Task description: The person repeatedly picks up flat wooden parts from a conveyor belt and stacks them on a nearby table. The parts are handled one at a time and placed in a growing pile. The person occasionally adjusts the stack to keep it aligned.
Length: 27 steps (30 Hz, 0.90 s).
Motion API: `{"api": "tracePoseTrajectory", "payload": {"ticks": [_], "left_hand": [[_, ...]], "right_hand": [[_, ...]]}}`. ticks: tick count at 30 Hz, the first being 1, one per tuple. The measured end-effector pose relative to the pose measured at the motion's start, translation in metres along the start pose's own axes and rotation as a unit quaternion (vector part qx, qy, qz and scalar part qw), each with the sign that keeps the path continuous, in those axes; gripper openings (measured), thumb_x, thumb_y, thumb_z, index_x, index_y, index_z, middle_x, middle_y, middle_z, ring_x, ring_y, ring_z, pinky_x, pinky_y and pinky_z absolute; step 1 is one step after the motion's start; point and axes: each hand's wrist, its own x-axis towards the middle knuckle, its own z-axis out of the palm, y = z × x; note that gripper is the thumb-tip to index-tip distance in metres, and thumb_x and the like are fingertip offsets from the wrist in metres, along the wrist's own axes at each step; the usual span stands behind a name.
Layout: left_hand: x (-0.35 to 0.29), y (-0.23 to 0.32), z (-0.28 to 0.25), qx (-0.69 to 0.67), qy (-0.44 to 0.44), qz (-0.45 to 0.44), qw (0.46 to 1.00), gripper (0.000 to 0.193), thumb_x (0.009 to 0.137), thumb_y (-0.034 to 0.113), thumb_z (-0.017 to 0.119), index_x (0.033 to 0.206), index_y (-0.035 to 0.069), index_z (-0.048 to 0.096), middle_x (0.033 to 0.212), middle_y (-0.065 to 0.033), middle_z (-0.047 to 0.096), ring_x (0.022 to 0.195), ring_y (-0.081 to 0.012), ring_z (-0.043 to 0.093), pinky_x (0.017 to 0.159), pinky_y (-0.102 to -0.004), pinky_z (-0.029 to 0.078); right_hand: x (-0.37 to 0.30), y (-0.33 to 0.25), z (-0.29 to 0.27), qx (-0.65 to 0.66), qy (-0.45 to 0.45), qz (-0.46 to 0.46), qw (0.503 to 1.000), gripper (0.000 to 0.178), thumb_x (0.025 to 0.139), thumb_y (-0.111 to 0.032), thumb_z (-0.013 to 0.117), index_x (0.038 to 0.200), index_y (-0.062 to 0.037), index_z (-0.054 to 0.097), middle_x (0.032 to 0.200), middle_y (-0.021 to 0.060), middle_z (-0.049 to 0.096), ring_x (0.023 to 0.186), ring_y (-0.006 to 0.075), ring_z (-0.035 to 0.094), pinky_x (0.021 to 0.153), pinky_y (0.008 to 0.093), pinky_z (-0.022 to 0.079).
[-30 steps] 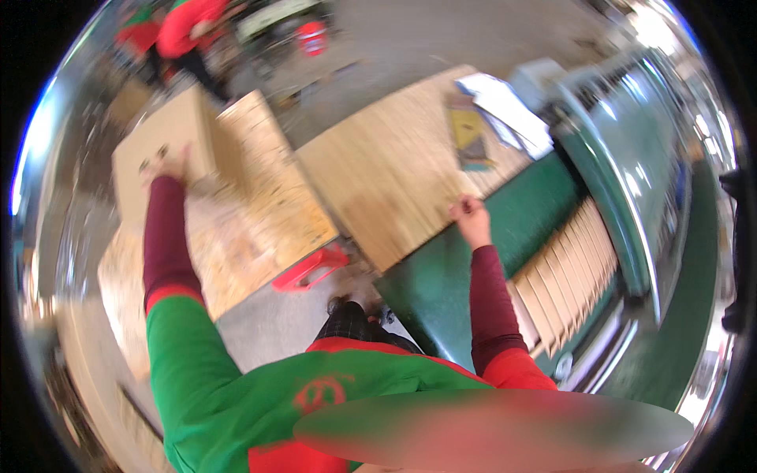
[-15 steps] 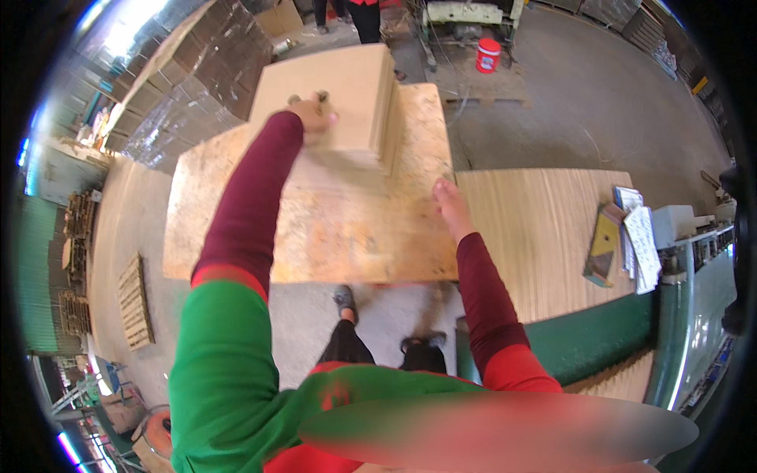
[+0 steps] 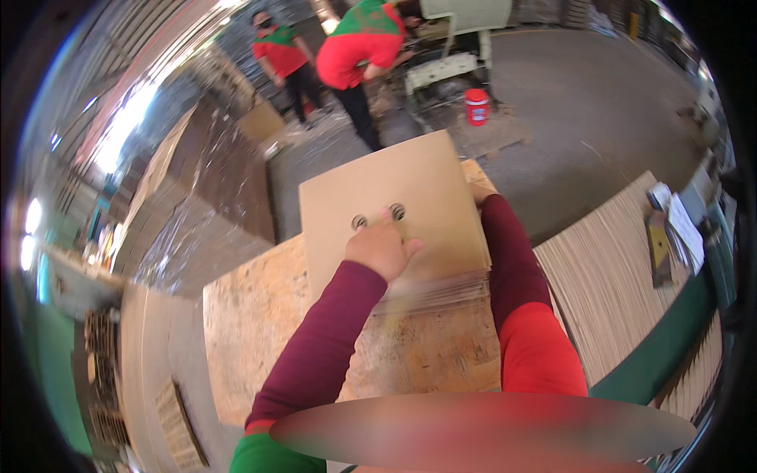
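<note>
A stack of flat brown cardboard sheets [image 3: 441,169] stands on the worn wooden table [image 3: 260,292], its top sheet pierced by two round holes. Across that top sheet lies my left hand [image 3: 380,248], fingertips at the holes and thumb spread to the right. Whether a fingertip goes into a hole is unclear. My right hand [image 3: 479,193] is against the stack's far right side; its fingers are hidden behind the edge.
To the right lies a long row of packed cardboard sheets [image 3: 607,268], bearing papers [image 3: 684,232] and a yellow-and-dark tool [image 3: 659,248]. Film-wrapped cardboard [image 3: 213,181] stands left. Beyond are two people [image 3: 363,47], a machine [image 3: 449,71] and a red bucket [image 3: 476,106].
My right hand has moved from over the table to the stack's far right side. My left hand stays by the holes. The view has shifted, bringing two people further into sight.
</note>
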Motion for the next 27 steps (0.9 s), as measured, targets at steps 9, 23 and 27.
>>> {"api": "tracePoseTrajectory", "payload": {"ticks": [9, 23, 27], "left_hand": [[-0.014, -0.015, -0.006, 0.022, -0.053, 0.011, 0.998, 0.087, 0.087, 0.057, 0.049, 0.141, -0.008, 0.026, 0.106, -0.0249, 0.063, 0.111, -0.0452, 0.055, 0.091, -0.0438, 0.046], [-0.067, -0.143, 0.011, -0.129, -0.161, 0.140, 0.968, 0.093, 0.068, 0.014, 0.079, 0.144, 0.003, 0.027, 0.144, -0.0244, 0.034, 0.140, -0.0389, 0.015, 0.113, -0.0385, 0.018], [-0.080, -0.155, 0.015, -0.152, -0.176, 0.141, 0.962, 0.091, 0.067, 0.001, 0.075, 0.145, 0.004, 0.027, 0.151, -0.0192, 0.024, 0.143, -0.0350, 0.003, 0.114, -0.0375, 0.012]], "right_hand": [[-0.064, -0.026, 0.014, 0.033, -0.015, 0.085, 0.996, 0.026, 0.085, -0.025, 0.047, 0.093, -0.0029, 0.058, 0.080, 0.0098, 0.052, 0.059, 0.0180, 0.051, 0.050, 0.0340, 0.050], [-0.231, 0.041, 0.197, -0.102, 0.125, -0.052, 0.986, 0.030, 0.090, -0.020, 0.044, 0.104, 0.0021, 0.059, 0.084, 0.0202, 0.064, 0.075, 0.0330, 0.062, 0.068, 0.0408, 0.051], [-0.264, 0.028, 0.236, -0.068, 0.194, -0.082, 0.975, 0.028, 0.092, -0.018, 0.043, 0.103, 0.0011, 0.060, 0.088, 0.0214, 0.064, 0.081, 0.0377, 0.062, 0.072, 0.0435, 0.050]]}}
